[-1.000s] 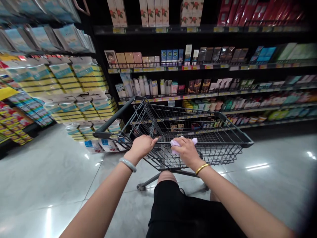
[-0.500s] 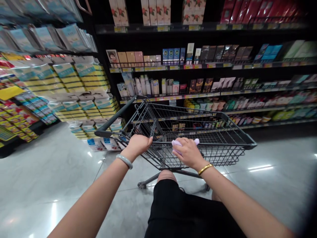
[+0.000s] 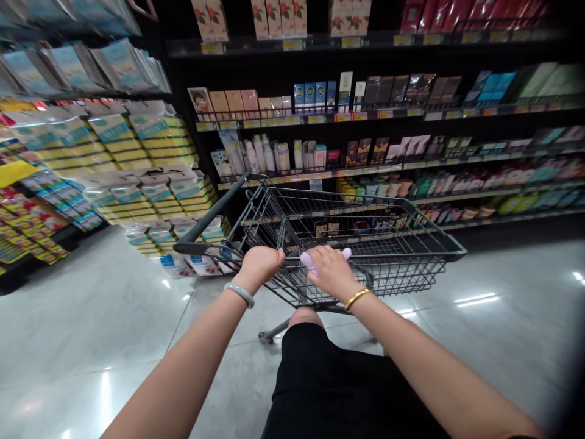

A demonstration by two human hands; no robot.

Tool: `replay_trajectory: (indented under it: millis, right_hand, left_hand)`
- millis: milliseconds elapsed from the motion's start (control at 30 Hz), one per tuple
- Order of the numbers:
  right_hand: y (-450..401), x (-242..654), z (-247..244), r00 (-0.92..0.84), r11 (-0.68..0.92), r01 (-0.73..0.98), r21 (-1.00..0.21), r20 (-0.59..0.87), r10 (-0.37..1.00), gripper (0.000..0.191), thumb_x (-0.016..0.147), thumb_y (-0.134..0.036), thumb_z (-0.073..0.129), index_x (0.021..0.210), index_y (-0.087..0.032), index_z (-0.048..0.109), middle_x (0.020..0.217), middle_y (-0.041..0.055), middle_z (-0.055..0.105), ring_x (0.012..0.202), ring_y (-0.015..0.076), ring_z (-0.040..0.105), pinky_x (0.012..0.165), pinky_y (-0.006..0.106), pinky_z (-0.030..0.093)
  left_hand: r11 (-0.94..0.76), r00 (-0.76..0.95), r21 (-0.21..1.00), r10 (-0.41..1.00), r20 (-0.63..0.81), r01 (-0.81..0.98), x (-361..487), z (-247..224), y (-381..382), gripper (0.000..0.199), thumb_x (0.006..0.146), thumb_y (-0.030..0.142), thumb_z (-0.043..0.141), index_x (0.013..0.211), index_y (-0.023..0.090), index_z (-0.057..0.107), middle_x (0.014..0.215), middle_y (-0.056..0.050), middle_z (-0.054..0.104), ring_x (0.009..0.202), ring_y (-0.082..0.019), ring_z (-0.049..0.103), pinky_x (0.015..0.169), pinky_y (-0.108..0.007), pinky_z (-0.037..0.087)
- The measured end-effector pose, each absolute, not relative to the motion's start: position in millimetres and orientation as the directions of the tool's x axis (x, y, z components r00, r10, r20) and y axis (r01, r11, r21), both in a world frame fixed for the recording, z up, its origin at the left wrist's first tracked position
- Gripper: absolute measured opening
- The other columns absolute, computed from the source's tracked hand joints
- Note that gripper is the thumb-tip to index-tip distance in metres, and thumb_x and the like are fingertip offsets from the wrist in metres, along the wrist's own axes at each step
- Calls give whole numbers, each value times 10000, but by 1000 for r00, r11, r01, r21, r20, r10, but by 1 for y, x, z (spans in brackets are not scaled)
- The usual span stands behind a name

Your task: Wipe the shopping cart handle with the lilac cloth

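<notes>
Left hand (image 3: 261,266): clenched on dark-grey wire-mesh trolley (image 3: 406,261), near side | right hand (image 3: 329,268): grasping bunched, soft-looking lilac cloth (image 3: 308,263) over same side | smooth, glossy grey floor (image 3: 68,317) beneath

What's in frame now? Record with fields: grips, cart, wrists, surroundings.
Left grip: closed on near rim of cart
Right grip: closed on lilac cloth, at the same rim; contact underneath hidden
Cart: side-on to the person, handle at picture left
Wrists: grey bangle on left, gold bangle on right
Beyond cart: shelves with boxes and bottles
Picture left: yellow packs on display
Floor: grey, shiny
</notes>
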State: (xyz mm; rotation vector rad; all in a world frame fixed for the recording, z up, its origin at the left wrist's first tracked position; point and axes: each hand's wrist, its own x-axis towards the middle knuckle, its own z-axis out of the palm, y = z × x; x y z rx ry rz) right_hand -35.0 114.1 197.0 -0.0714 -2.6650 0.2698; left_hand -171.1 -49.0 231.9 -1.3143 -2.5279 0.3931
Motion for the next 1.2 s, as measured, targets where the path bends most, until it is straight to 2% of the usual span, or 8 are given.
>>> replay_trajectory:
  millis: [267,500,667,867,967,1067,1133,1200]
  right_hand:
    - [164,1,195,-905,987,100,-127,401,143,312,778,-270,571,1077,-179,568,973,76,593,917,238,481,826,347,331]
    - [180,21,194,-907,983,79,-163,398,139,337,781,-248,565,1113,-186,563,1021,78,597,934,235,488,845,334,338]
    - [202,43,188,-891,981,59,-186,433,136,367,787,-237,553,1149,-181,553,1087,83,592,973,242,482,880,348,337]
    - [191,44,191,-843,958,175,-228,469,265,287,761,-228,546,1040,-181,590,1004,89,598,946,253,475,851,366,341]
    - [178,38,191,-822,954,177,-244,496,280,288,762,-236,545,1041,-177,585,1046,105,587,991,270,462,886,392,341]
    - [189,49,184,-813,964,123,-237,533,235,411,759,-233,556,1164,-162,545,1157,121,563,1097,278,438,967,419,330]
    - [209,65,176,-791,965,129,-230,563,240,486,761,-238,566,1238,-162,505,1230,124,535,1195,281,396,1039,448,285]
    - [229,83,169,-743,947,225,-231,588,320,475,780,-263,566,1243,-176,506,1270,123,514,1266,297,343,1088,511,203]
  left_hand:
    - [576,-553,-248,817,162,779,-134,230,-21,660,966,332,173,742,61,732,673,-187,683,691,-244,670,610,-329,448]
    - [592,-577,-213,806,135,777,-113,234,-1,621,971,316,217,734,65,734,689,-186,692,730,-261,680,654,-348,470]
    - [553,-528,-205,833,167,807,-101,231,15,609,977,309,217,767,52,728,712,-188,695,732,-250,679,654,-338,467]
    - [475,-444,-188,877,182,860,-83,226,44,535,976,270,255,802,68,719,717,-180,692,719,-238,677,647,-332,468]
    - [400,-365,-189,910,195,897,-75,227,58,472,972,231,274,856,88,709,734,-171,693,715,-231,672,655,-333,470]
    - [358,-329,-192,930,164,914,-67,228,70,492,976,228,243,887,82,705,719,-176,684,710,-229,668,658,-335,475]
    - [355,-337,-197,934,122,914,-64,230,79,517,979,245,223,918,69,705,731,-186,683,732,-233,669,668,-334,479]
    - [361,-358,-202,932,53,911,-62,234,87,541,984,281,208,949,72,706,779,-191,692,783,-241,672,687,-335,481]
